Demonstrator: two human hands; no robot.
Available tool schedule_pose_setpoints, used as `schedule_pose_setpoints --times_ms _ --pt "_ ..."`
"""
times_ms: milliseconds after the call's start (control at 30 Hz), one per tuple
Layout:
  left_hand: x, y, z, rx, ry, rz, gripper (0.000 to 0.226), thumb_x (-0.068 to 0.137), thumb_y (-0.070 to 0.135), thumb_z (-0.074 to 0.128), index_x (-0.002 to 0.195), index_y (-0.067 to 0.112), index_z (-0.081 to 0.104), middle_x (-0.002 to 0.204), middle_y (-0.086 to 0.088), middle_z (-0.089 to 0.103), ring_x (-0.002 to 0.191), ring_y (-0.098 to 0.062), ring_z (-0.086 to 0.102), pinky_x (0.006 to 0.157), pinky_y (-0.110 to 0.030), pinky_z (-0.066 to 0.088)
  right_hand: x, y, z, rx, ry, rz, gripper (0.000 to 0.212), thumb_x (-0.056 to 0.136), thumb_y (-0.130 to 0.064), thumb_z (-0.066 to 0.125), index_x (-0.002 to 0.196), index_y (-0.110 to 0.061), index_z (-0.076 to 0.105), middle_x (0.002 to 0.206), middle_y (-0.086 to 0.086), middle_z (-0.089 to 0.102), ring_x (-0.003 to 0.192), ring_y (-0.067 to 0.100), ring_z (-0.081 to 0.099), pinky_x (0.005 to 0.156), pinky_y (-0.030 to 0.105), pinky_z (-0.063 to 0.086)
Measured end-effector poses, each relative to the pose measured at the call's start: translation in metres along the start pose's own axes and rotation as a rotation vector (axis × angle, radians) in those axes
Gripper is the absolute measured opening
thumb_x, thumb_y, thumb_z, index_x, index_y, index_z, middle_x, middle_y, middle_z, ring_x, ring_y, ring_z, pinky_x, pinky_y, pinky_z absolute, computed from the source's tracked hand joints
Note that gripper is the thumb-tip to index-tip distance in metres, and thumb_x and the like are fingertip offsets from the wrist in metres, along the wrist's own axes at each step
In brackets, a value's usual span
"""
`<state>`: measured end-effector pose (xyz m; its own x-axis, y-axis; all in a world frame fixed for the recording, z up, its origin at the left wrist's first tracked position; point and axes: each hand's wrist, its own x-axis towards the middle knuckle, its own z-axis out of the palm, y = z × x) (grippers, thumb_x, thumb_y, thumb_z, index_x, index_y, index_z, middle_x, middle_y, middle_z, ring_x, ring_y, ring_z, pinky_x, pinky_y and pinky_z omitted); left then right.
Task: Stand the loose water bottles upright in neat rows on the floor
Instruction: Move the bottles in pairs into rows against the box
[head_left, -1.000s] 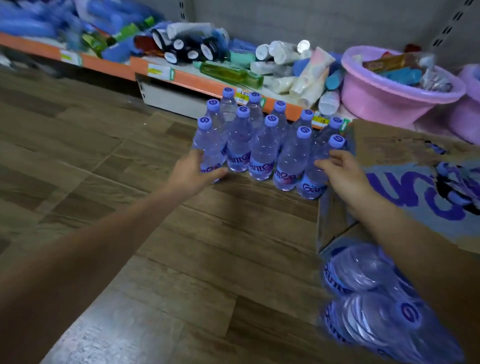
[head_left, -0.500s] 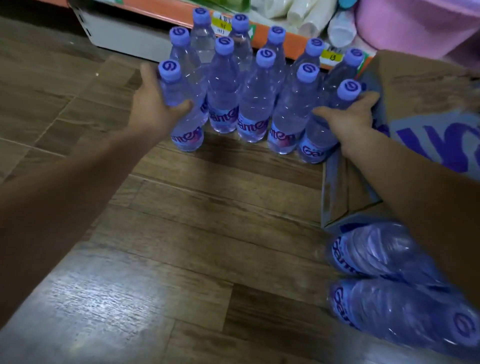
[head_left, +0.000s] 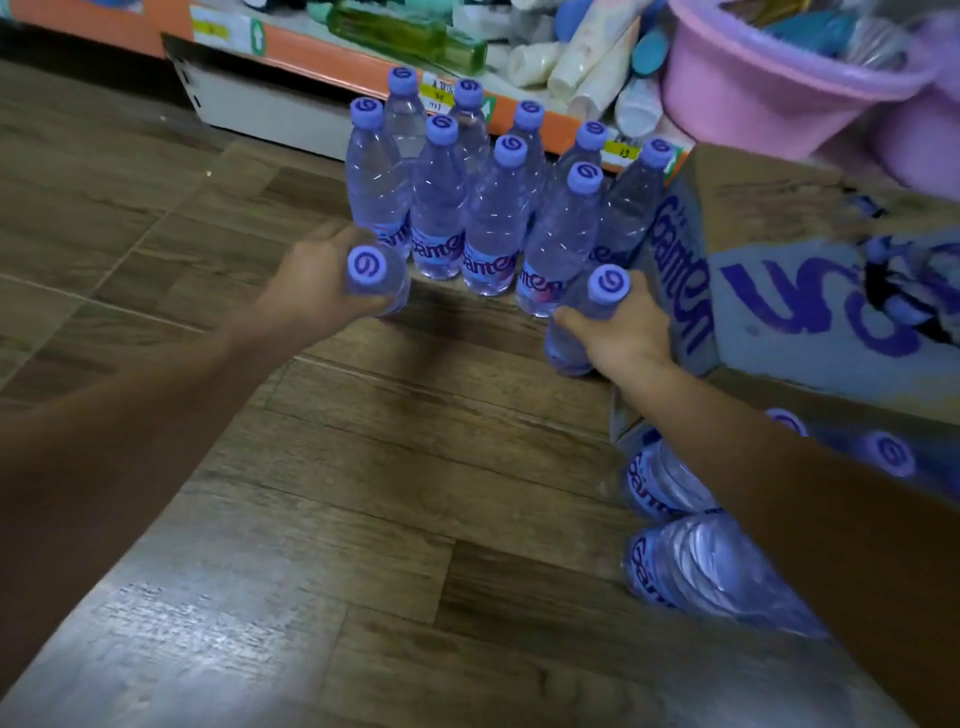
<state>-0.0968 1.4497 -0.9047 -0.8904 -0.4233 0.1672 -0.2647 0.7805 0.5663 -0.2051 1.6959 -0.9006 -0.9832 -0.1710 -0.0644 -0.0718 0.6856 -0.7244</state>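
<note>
Purple-capped bottles in both fists: left hand (head_left: 311, 291) grips one bottle (head_left: 382, 280), right hand (head_left: 621, 332) grips another (head_left: 582, 312), standing rows (head_left: 488, 208) just beyond.

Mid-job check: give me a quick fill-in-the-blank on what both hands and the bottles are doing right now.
1. Each hand grips one ____: left hand, right hand.
2. The caps on the standing bottles are ____ in colour.
3. The bottles lying on their sides are near the person's ____ arm.
4. The cardboard box stands to the ____ of the rows.

Missing words: bottle; purple; right; right
</note>
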Motion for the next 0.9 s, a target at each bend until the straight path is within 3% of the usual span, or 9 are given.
schedule_pose_setpoints --times_ms 133,333,467,500,567,633,767,800,900 --pt "-0.037 0.014 -0.006 -0.129 -0.026 -0.127 0.03 0.069 0.021 0.08 0.092 0.01 0.064 0.081 -0.001 0.056 0.082 -0.013 0.049 0.059 -0.024 0.031 -0.043 0.0 -0.007 -0.002 -0.193 0.03 0.055 0.072 -0.038 0.074 0.118 -0.014 0.055 0.118 0.005 0.062 0.109 0.026 0.056 0.083 0.028 0.042" --pt "-0.1 0.055 -0.014 -0.055 -0.457 0.081 0.033 0.046 0.056 0.066 0.059 0.029 0.051 0.049 0.016 0.049 0.048 0.011 0.048 0.05 -0.009 0.037 -0.141 0.018 -0.038 -0.017 -0.545 -0.2 0.027 0.069 -0.031 0.078 0.078 -0.033 0.052 0.09 -0.006 0.062 0.091 0.013 0.057 0.081 0.028 0.044" --pt "-0.14 0.092 -0.002 -0.026 -0.587 0.204 0.048 0.045 0.063 0.059 0.062 0.017 0.056 0.049 0.01 0.048 0.051 0.005 0.046 0.05 -0.012 0.034 -0.203 0.057 -0.072 -0.051 -0.664 -0.231 0.05 0.067 -0.036 0.078 0.108 -0.02 0.056 0.108 -0.003 0.065 0.103 0.013 0.06 0.095 0.032 0.046" --pt "-0.149 0.104 0.002 -0.014 -0.615 0.244 0.044 0.048 0.059 0.062 0.059 0.018 0.052 0.045 0.011 0.047 0.051 0.006 0.046 0.05 -0.011 0.034 -0.214 0.067 -0.085 -0.065 -0.678 -0.238 0.054 0.067 -0.036 0.078 0.112 -0.017 0.055 0.111 -0.003 0.065 0.105 0.013 0.059 0.097 0.031 0.045" --pt "-0.165 0.131 0.012 0.011 -0.668 0.331 0.042 0.053 0.054 0.064 0.062 0.015 0.053 0.043 0.01 0.047 0.053 0.011 0.048 0.053 -0.008 0.035 -0.229 0.086 -0.114 -0.102 -0.694 -0.224 0.056 0.069 -0.032 0.079 0.117 -0.016 0.054 0.114 -0.006 0.062 0.106 0.003 0.055 0.096 0.012 0.04" --pt "-0.18 0.159 0.025 -0.004 -0.719 0.433 0.056 0.051 0.062 0.058 0.072 0.01 0.055 0.052 0.01 0.045 0.059 0.002 0.048 0.056 -0.008 0.035 -0.239 0.109 -0.147 -0.109 -0.693 -0.166 0.056 0.069 -0.031 0.079 0.117 -0.014 0.055 0.114 -0.004 0.062 0.103 -0.001 0.051 0.086 -0.001 0.034" --pt "-0.207 0.225 0.059 -0.1 -0.793 0.568 0.052 0.053 0.062 0.06 0.076 0.016 0.056 0.071 0.011 0.055 0.069 -0.003 0.049 0.061 -0.011 0.035 -0.255 0.158 -0.208 -0.069 -0.551 0.019 0.058 0.061 -0.039 0.081 0.111 -0.023 0.057 0.112 0.001 0.063 0.094 0.002 0.057 0.09 0.014 0.042" --pt "-0.212 0.243 0.066 -0.12 -0.804 0.587 0.045 0.058 0.054 0.069 0.075 0.015 0.055 0.07 0.011 0.055 0.069 0.001 0.052 0.061 -0.011 0.036 -0.256 0.169 -0.223 -0.047 -0.505 0.036 0.049 0.061 -0.035 0.082 0.103 -0.032 0.058 0.106 -0.003 0.065 0.091 0.0 0.058 0.089 0.015 0.045" --pt "-0.212 0.303 0.084 -0.118 -0.787 0.633 0.037 0.069 0.032 0.078 0.065 0.022 0.043 0.057 0.015 0.045 0.059 0.012 0.049 0.054 -0.012 0.032 -0.248 0.19 -0.267 -0.099 -0.414 0.043 0.034 0.046 -0.065 0.072 0.075 -0.064 0.056 0.073 -0.027 0.066 0.076 -0.011 0.059 0.075 0.008 0.047"
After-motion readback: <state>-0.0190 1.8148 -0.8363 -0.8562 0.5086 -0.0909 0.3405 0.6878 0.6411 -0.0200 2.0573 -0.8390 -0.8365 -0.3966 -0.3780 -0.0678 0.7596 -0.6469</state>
